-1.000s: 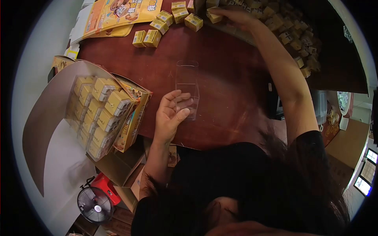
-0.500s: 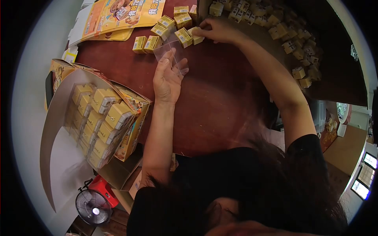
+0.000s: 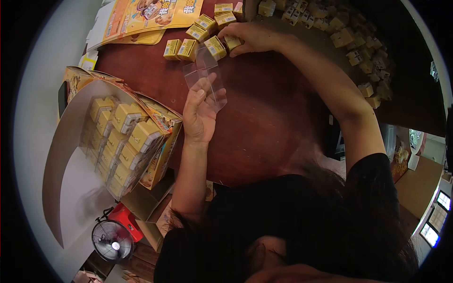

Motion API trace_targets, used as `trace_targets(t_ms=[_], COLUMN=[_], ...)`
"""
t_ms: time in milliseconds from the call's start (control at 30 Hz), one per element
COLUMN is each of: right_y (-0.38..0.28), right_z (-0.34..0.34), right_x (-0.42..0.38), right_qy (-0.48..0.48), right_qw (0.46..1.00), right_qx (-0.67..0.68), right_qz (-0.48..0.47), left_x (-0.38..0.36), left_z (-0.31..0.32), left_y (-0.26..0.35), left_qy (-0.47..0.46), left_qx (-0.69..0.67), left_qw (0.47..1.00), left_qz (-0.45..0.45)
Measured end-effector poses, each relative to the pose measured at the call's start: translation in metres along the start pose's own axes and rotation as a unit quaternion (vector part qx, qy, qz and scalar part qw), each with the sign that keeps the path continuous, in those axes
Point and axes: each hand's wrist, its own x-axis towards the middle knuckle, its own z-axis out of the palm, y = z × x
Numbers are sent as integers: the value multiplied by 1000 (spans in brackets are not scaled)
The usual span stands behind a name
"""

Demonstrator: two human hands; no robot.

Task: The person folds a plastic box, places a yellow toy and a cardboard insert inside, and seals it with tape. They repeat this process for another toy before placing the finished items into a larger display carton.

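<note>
My left hand (image 3: 200, 118), palm up, holds a clear plastic piece (image 3: 191, 77) with crease lines between thumb and fingers. It looks like a thin folded sleeve, and its far end reaches the small yellow boxes. At the top middle, my right hand (image 3: 255, 37) has its thumb and fingers around a small yellow box (image 3: 232, 42), which they partly cover. Beside that one lies another yellow box (image 3: 215, 47), with printed labels on its faces. Several more yellow boxes (image 3: 197, 32) stand in a loose group to the left.
A cardboard box (image 3: 325, 61) of loose yellow pieces is at the upper right. Printed orange sheets (image 3: 137, 23) lie at the upper left. A display carton (image 3: 158, 162) with rows of yellow items stands left of my forearm, a fan (image 3: 113, 240) below it. The tabletop (image 3: 255, 122) is dark red.
My left hand has drawn back toward my body with the clear plastic piece, which now shows more fully. My right hand has shifted slightly left, its fingers around the same yellow box.
</note>
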Motion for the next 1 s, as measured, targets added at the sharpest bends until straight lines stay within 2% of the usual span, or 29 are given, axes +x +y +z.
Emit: trace_targets(t_ms=[100, 167, 200, 367, 500, 567, 600, 633, 667, 733, 833, 1000], right_y=[4, 6, 2, -26, -26, -18, -28, -49, -63, -56, -45, -80], right_z=[2, 7, 7, -5, -1, -1, -11, -35, -47, -47, -57, -61], right_x=[5, 5, 9, 20, 24, 14, 3, -12, -23, -46, -83, -121], right_qy=[-58, 32, 33, -8, -33, 40, 34, 18, 2, -9, -17, -24], right_qw=[998, 992, 992, 999, 999, 992, 992, 981, 964, 964, 968, 975], right_qx=[33, 116, 117, -10, 0, 81, 85, 165, 244, 247, 234, 200], right_qz=[9, -36, -41, -48, -20, -86, -85, -99, -109, -99, -91, -94], left_x=[-16, -28, -35, -56, -63, -70, -74, -77, -79, -79, -81, -86], left_z=[-9, -12, -11, -8, -9, -8, -5, -3, -1, 2, 19, 33], left_y=[8, 9, 8, 0, 0, 6, 12, 18, 22, 28, 39, 50], left_qy=[9, 13, 12, 19, 42, 63, 70, 76, 80, 23, -25, -68], left_qx=[20, 28, 44, 73, 96, 108, 171, 232, 227, 301, 250, 209], left_qw=[1000, 999, 999, 997, 994, 992, 983, 970, 970, 951, 961, 965], left_qz=[14, 20, 9, -9, -1, -3, 1, 5, -1, -62, -111, -144])
